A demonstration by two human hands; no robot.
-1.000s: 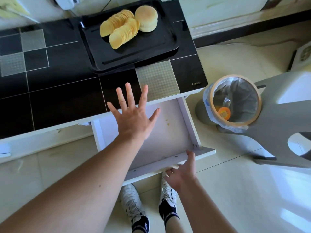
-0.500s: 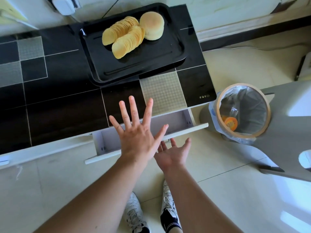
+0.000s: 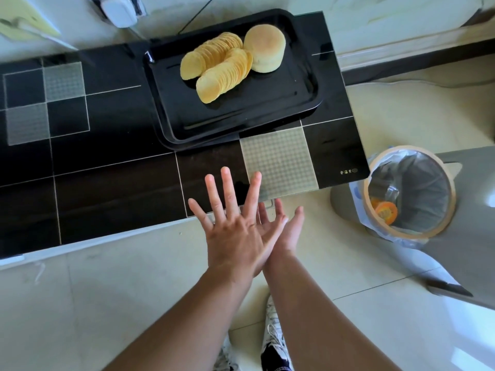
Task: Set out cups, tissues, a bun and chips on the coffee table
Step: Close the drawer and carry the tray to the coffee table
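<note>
A black tray (image 3: 267, 113) lies on the black glass coffee table (image 3: 112, 188). On it are two fanned rows of yellow chips (image 3: 217, 68) and a round pale bun (image 3: 265, 48) at their right. My left hand (image 3: 233, 231) hovers flat over the table's near edge, fingers spread, holding nothing. My right hand (image 3: 286, 226) sits just under and to the right of it, palm up, fingers apart, against the shut drawer front. No cups or tissues are visible.
A round bin (image 3: 407, 194) with a plastic liner and orange scraps stands on the floor right of the table. A grey stool (image 3: 471, 236) is beside it. A white device (image 3: 120, 9) lies on the floor beyond the table. My shoes (image 3: 273, 341) are below.
The white drawer under the table went from pulled out to fully shut. My right hand moved forward with the drawer front, and my left hand stayed spread above it.
</note>
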